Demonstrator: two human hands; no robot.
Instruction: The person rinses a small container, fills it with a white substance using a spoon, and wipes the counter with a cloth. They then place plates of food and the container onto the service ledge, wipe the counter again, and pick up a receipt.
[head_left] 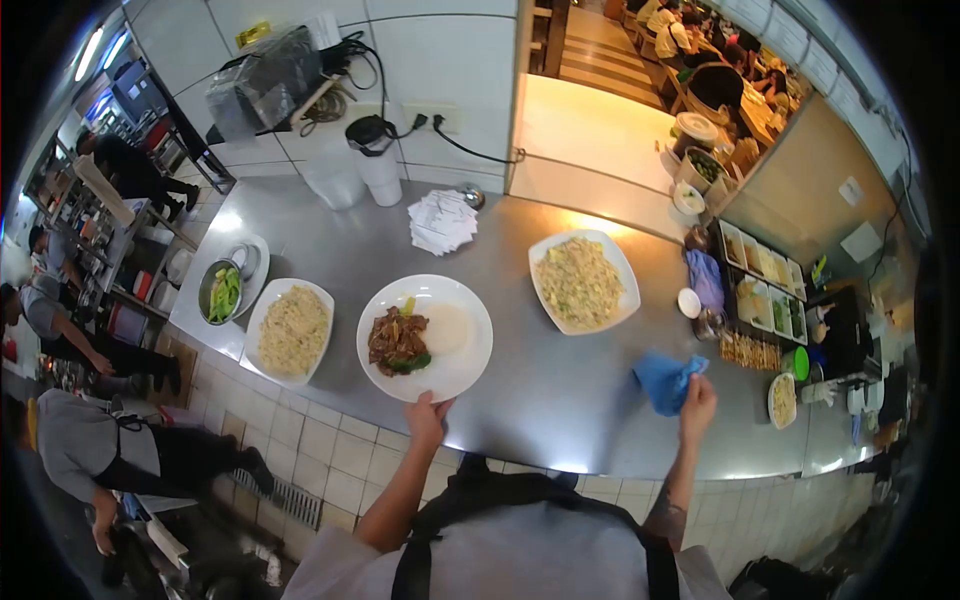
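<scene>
My left hand (428,418) grips the near rim of a round white plate (462,365), its fingers partly under the edge. Brown meat with some green vegetable and a mound of white rice lie on that plate. My right hand (697,405) is closed on a blue cloth (662,382) over the right part of the steel counter (540,400). Between and beyond my hands is a squarish white dish of fried rice (580,280). Another dish of fried rice (293,330) stands left of the plate, beside a metal bowl of green vegetables (222,292).
Paper slips (442,222) and white cups (378,175) stand near the wall. Ingredient trays (765,265), skewers (750,352) and a small oval dish (782,400) are at the right. Several people work at the left; diners sit beyond the pass-through ledge (590,130).
</scene>
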